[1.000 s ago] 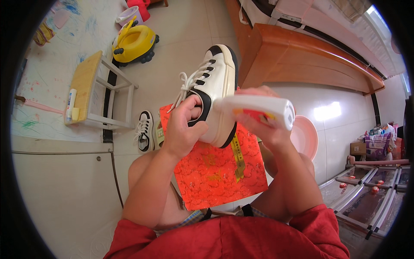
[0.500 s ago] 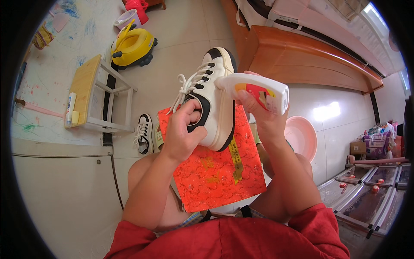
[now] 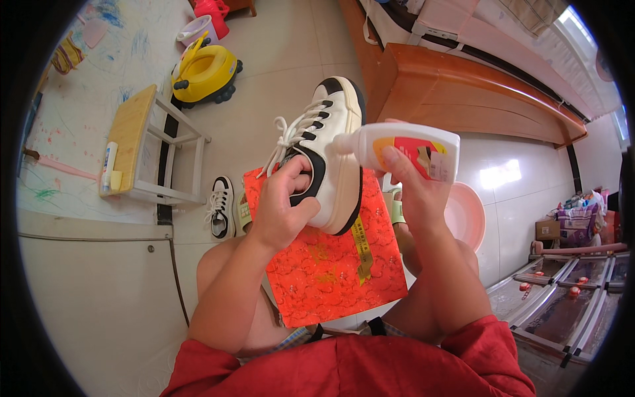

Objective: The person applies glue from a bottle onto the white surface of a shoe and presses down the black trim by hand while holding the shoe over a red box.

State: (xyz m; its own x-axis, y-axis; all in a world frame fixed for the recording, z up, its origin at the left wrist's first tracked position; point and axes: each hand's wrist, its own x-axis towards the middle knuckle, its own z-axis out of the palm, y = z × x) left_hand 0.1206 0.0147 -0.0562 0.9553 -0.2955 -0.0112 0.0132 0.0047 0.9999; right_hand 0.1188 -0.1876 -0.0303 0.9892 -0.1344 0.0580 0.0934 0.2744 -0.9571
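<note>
My left hand [image 3: 284,205] grips a white sneaker [image 3: 336,155] with black trim, its fingers tucked into the shoe's opening and the thumb on the heel. The toe points away from me and the side of the sole faces right. In my right hand [image 3: 420,192] is a white plastic bottle [image 3: 407,152] with a red and yellow label, lying nearly level. Its applicator tip meets the sneaker's side just above the sole. Beneath the shoe, a red patterned box [image 3: 337,278] rests across my lap.
The matching sneaker [image 3: 220,208] stands on the floor at left. A small wooden-topped stool [image 3: 129,142] holds a white tube [image 3: 109,165]. Beyond is a yellow child's potty [image 3: 205,73]. At right are a pink basin [image 3: 466,215] and a wooden bed frame [image 3: 476,92].
The bottle has swung to a more level pose and shifted slightly right and down, its tip still at the shoe's side. The sneaker has moved very little.
</note>
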